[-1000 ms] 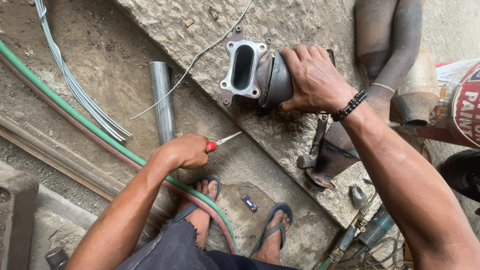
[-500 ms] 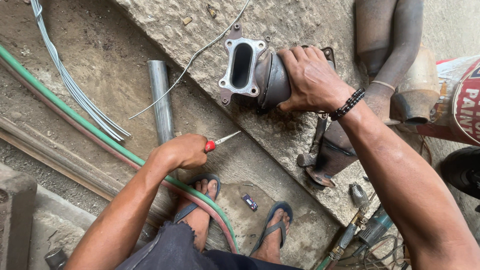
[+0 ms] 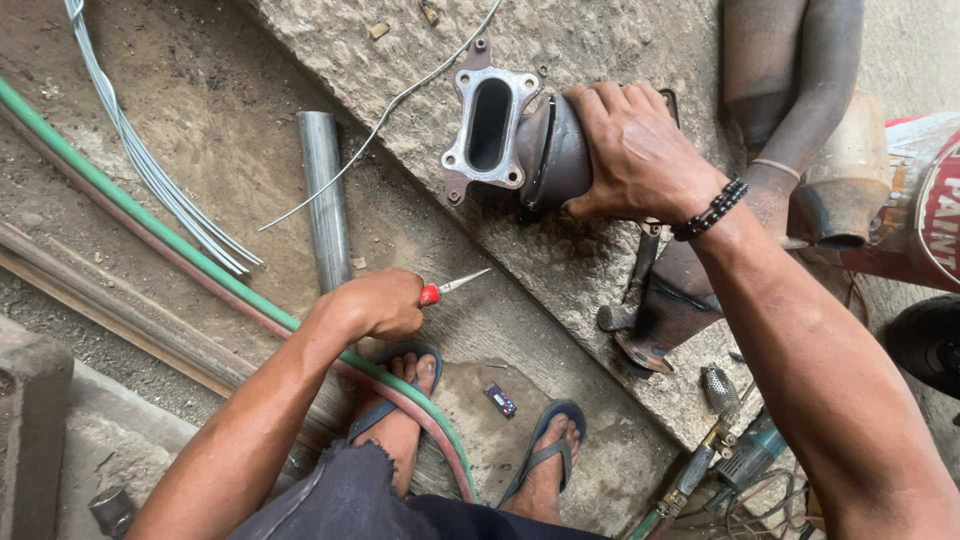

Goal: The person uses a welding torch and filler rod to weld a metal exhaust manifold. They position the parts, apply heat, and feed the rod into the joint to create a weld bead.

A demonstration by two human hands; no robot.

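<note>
Nearest to us are our feet (image 3: 400,420) in blue sandals, planted on the concrete below the slab (image 3: 330,40), with a small dark lighter (image 3: 500,400) lying between them. A green hose (image 3: 180,255) paired with a red one runs diagonally under our left forearm and curves past the left foot. Our left hand (image 3: 375,305) is closed around a red-handled tool (image 3: 452,288); its thin metal tip points toward the slab's lower edge and stops short of it. Just beyond the left hand a steel pipe (image 3: 325,195) lies on the ground beside the slab, and a bundle of wires (image 3: 150,165) lies farther left of it. On the slab itself sits the manifold (image 3: 505,135), its flange with the oval opening facing us; our right hand (image 3: 640,150), a beaded bracelet (image 3: 710,208) at the wrist, grips its rounded body from the right and covers most of it. A thin wire (image 3: 390,105) trails across the slab to the left of the flange. Below the right hand a rusty bracket (image 3: 655,310) hangs off the slab's edge. At the slab's far right stand rusted exhaust pipes (image 3: 790,70) and a red paint can (image 3: 920,200).
</note>
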